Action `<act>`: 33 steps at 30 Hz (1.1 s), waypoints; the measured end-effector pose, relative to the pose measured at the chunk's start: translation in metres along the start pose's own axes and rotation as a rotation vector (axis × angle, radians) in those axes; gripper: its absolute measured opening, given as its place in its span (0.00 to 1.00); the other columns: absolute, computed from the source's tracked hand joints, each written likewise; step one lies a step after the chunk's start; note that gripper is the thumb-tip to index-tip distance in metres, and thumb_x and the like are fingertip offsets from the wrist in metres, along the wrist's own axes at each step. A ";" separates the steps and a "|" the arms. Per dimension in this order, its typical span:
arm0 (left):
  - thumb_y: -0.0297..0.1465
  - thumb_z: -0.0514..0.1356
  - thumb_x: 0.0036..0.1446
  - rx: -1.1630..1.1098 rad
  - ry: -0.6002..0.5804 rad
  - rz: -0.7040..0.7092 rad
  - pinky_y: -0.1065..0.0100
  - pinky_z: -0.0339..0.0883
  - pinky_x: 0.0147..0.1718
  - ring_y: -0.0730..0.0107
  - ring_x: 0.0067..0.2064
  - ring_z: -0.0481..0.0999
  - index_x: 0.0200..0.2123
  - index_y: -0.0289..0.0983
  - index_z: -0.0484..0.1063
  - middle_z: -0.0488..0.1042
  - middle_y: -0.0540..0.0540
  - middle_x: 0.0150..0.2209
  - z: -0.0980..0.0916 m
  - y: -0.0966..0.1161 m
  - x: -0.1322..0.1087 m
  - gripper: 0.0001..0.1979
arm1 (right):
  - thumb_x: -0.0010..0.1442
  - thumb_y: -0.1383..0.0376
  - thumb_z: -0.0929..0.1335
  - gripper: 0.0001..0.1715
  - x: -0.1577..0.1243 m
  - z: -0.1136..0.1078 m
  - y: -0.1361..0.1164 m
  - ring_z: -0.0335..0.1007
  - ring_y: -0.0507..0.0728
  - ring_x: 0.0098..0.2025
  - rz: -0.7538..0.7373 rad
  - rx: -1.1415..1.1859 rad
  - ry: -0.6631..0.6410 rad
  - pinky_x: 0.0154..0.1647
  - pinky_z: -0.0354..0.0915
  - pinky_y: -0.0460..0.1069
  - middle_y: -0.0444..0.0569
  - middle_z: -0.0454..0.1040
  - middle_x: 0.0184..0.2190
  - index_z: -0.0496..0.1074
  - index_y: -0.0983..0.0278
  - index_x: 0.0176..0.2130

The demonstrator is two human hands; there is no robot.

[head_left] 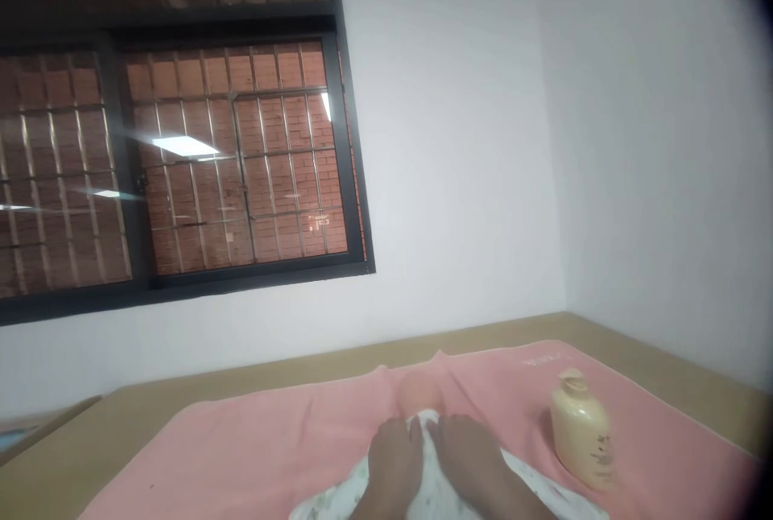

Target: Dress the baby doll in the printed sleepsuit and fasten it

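My left hand (395, 451) and my right hand (468, 449) are side by side at the bottom centre. Both are closed, their fingers gripping the upper edge of a white cloth (430, 476) with a small faint print. The cloth spreads out below and to both sides of my wrists. Just beyond my fingers lies a smooth, rounded, skin-toned thing (419, 391), like the top of a doll's head; the cloth and my hands hide the rest of it. Everything lies on a pink mat (254, 439).
A cream bottle (580, 431) with a dark print stands on the mat to the right. Under the mat is a tan surface (133, 415) reaching the white wall (447, 142). A dark-framed window (241, 158) with bars outside is at the upper left.
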State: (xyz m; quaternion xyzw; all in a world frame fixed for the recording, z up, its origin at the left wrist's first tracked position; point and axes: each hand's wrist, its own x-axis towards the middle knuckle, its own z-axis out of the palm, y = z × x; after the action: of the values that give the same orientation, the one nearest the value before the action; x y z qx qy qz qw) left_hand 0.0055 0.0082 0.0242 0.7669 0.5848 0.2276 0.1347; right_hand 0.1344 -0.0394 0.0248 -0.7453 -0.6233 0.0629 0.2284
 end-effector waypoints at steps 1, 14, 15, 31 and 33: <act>0.44 0.42 0.60 -0.008 0.002 -0.004 0.62 0.58 0.40 0.57 0.42 0.72 0.36 0.32 0.73 0.74 0.35 0.39 0.001 -0.001 0.000 0.27 | 0.63 0.51 0.53 0.30 0.001 -0.001 0.002 0.72 0.64 0.41 -0.002 0.013 -0.011 0.43 0.61 0.56 0.58 0.76 0.37 0.76 0.63 0.37; 0.38 0.46 0.59 -0.156 0.081 0.007 0.67 0.57 0.35 0.63 0.37 0.70 0.31 0.34 0.71 0.73 0.41 0.33 0.005 -0.004 -0.004 0.18 | 0.64 0.50 0.48 0.37 0.003 0.001 0.012 0.70 0.60 0.33 -0.042 0.044 0.039 0.35 0.59 0.52 0.55 0.75 0.30 0.74 0.64 0.30; 0.38 0.46 0.59 -0.153 0.083 0.012 0.67 0.57 0.35 0.63 0.36 0.70 0.31 0.34 0.71 0.73 0.41 0.33 0.005 -0.003 -0.004 0.18 | 0.65 0.50 0.48 0.36 0.003 0.001 0.012 0.70 0.59 0.32 -0.043 0.038 0.040 0.34 0.58 0.51 0.55 0.74 0.29 0.73 0.64 0.29; 0.36 0.45 0.59 -0.135 0.096 0.098 0.67 0.57 0.39 0.63 0.39 0.70 0.35 0.33 0.73 0.74 0.40 0.36 0.006 -0.001 -0.008 0.19 | 0.64 0.49 0.48 0.35 -0.001 -0.001 0.015 0.68 0.58 0.32 -0.005 -0.015 0.009 0.30 0.54 0.48 0.54 0.74 0.32 0.72 0.64 0.33; 0.36 0.45 0.60 -0.141 0.101 0.099 0.67 0.57 0.38 0.64 0.38 0.70 0.34 0.33 0.73 0.74 0.40 0.35 0.006 -0.001 -0.009 0.19 | 0.64 0.49 0.48 0.36 -0.001 0.000 0.017 0.68 0.58 0.33 0.000 -0.028 0.002 0.30 0.54 0.48 0.55 0.74 0.32 0.72 0.65 0.33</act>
State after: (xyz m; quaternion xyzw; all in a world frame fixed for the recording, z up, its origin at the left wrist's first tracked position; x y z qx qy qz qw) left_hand 0.0059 0.0003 0.0167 0.7710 0.5346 0.3131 0.1471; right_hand 0.1493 -0.0422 0.0174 -0.7483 -0.6240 0.0536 0.2186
